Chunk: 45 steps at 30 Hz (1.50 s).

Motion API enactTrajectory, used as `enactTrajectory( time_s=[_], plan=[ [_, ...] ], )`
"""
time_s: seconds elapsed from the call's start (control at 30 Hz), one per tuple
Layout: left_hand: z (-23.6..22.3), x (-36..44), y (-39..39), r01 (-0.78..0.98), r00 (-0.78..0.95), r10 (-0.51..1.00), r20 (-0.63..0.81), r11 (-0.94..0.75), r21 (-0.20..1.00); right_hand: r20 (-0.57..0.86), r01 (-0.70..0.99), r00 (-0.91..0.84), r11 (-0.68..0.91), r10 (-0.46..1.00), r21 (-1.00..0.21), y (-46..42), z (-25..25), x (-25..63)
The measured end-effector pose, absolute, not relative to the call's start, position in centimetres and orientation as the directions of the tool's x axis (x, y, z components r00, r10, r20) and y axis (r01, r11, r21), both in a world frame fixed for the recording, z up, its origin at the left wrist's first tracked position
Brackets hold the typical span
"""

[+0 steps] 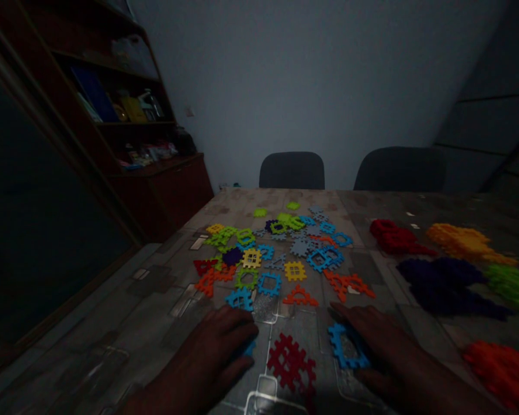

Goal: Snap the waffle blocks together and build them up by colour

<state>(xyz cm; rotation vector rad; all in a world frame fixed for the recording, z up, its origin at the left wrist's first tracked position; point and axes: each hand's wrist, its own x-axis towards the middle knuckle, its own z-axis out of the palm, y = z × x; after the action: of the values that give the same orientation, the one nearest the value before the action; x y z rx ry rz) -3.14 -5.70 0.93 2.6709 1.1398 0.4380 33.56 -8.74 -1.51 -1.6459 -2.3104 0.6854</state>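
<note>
My left hand lies palm down on the table, fingers curled over a blue plastic piece that peeks out under the fingertips. My right hand rests flat with fingers stretched out, partly covering a blue square frame piece. Between the two hands lies a dark red toothed piece. Just beyond the fingertips sit an orange triangle piece and another blue frame piece. Farther out spreads a loose scatter of several coloured interlocking pieces.
Sorted heaps lie at the right: red, yellow-orange, purple, green and orange-red. Two dark chairs stand at the table's far edge. A wooden shelf unit fills the left. The room is dim.
</note>
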Motion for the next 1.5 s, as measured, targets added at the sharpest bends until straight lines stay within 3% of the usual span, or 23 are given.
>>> enactTrajectory(
  time_s=[0.1,0.17,0.3,0.37,0.5,0.63,0.93,1.17,1.33,1.5],
  plan=[
    [0.4,-2.6,-6.9,0.693,0.673,0.724,0.149,-0.688,0.215,-0.050,0.834,-0.344,0.281,0.938,-0.475,-8.7,-2.8,33.8],
    [0.8,-2.6,-7.5,0.717,0.652,0.748,0.123,-0.661,0.222,-0.027,0.827,-0.359,0.305,0.933,-0.472,-8.7,-3.4,34.0],
    [2.4,-2.9,-7.9,0.699,0.636,0.766,0.093,-0.624,0.350,0.036,0.810,-0.385,0.356,0.922,-0.465,-8.8,-3.9,34.4],
    [2.8,-3.0,-7.6,0.672,0.607,0.780,0.153,-0.606,0.426,0.050,0.809,-0.391,0.369,0.919,-0.458,-8.8,-4.2,34.5],
    [2.2,-3.3,-5.8,0.684,0.383,0.870,0.310,-0.493,0.538,0.047,0.815,-0.402,0.381,0.914,-0.436,-8.7,-5.1,34.6],
    [1.3,-4.1,-5.0,0.683,0.262,0.917,0.302,-0.397,0.614,0.032,0.823,-0.397,0.372,0.917,-0.430,-8.7,-4.5,34.5],
    [-1.2,-7.7,-7.0,0.842,0.301,0.907,0.293,-0.398,0.365,-0.091,0.829,-0.376,0.290,0.922,-0.479,-8.8,-1.5,34.2],
    [-2.0,-7.4,-6.3,0.845,0.334,0.898,0.286,-0.419,0.332,-0.131,0.835,-0.380,0.279,0.916,-0.474,-8.9,-1.4,34.5],
    [-1.0,-7.4,-5.7,0.842,0.294,0.883,0.365,-0.420,0.339,-0.207,0.874,-0.346,0.234,0.915,-0.426,-8.7,-1.0,34.0],
    [0.3,-5.8,-3.6,0.802,0.360,0.867,0.346,-0.477,0.360,-0.147,0.852,-0.364,0.265,0.920,-0.452,-9.1,-1.1,34.3]
  ],
)
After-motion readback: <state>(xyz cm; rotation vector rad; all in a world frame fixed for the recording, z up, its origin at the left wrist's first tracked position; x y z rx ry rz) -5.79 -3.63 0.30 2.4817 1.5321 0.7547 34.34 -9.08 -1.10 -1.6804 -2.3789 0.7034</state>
